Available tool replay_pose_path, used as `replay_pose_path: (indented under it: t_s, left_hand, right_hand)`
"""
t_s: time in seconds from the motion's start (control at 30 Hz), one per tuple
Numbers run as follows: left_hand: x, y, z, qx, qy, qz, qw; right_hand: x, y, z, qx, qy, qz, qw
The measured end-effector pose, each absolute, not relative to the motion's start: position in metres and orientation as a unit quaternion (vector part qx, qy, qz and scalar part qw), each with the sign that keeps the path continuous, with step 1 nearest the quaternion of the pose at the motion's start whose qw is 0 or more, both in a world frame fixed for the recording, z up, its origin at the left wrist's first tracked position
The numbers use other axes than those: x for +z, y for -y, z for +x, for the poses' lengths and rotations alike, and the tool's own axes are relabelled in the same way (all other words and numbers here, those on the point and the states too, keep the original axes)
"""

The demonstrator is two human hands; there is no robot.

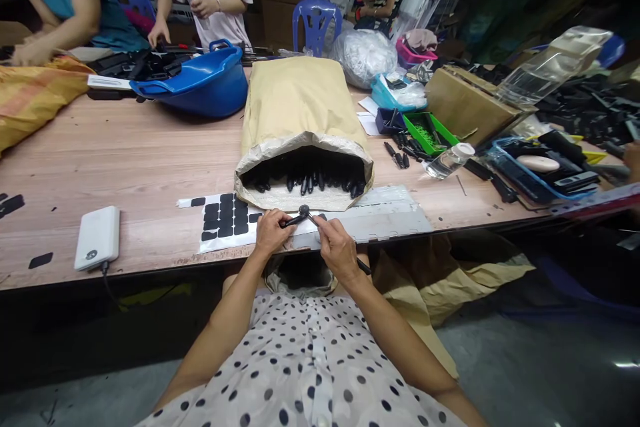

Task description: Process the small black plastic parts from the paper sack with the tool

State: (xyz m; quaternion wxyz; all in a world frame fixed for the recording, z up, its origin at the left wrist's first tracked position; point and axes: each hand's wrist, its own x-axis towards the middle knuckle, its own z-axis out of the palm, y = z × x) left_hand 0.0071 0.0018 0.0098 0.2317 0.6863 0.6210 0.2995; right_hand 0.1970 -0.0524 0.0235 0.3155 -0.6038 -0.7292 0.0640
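Note:
At the table's front edge, my left hand is closed on a small black part with a round end. My right hand pinches a thin-shafted tool whose black handle end sticks out by the wrist. The tool's tip meets the round end of the part. Just beyond both hands lies a tan sack, its mouth facing me, with many black pieces inside. Under my left hand is a white sheet of black stickers. A second open bag sits below the table edge at my lap.
A white power bank with a cable lies left. A blue basin stands behind it, near co-workers. To the right are a clear bottle, a green tray, a blue-rimmed tray and a cardboard box.

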Motion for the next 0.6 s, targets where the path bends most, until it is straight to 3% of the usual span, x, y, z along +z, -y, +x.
replay_pose_path:
  t_s: [0.27,0.6]
  left_hand:
    - [0.01,-0.001,0.008,0.299,-0.628,0.683,0.221]
    - [0.009,0.0,0.005,0.3,-0.613,0.692,0.236]
  right_hand:
    - [0.019,0.038,0.207,0.05,0.706,-0.625,0.329]
    - [0.0,-0.009,0.24,-0.057,0.718,-0.642,0.262]
